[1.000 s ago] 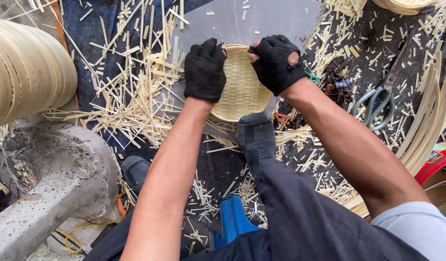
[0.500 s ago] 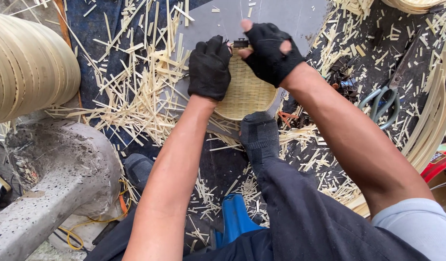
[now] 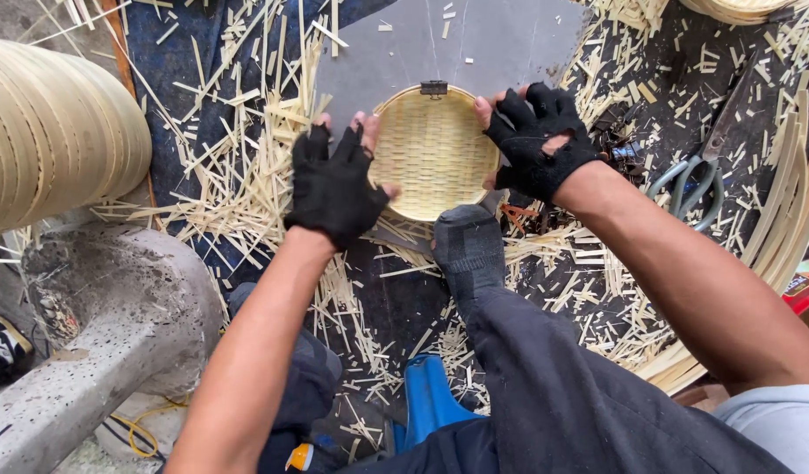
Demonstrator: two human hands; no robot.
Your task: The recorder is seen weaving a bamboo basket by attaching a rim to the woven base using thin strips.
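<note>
My left hand in its black fingerless glove grips the left rim of the round woven bamboo tray, fingers curled over the edge. My right hand clasps the opposite rim the same way. The tray sits between both hands, a small black clip on its far edge, my socked foot just below it

The left hand and a socked foot cover the near rim of the round woven tray, the stack of bamboo hoops runs off the left edge, and the scissors are half lost in the scraps.
</note>
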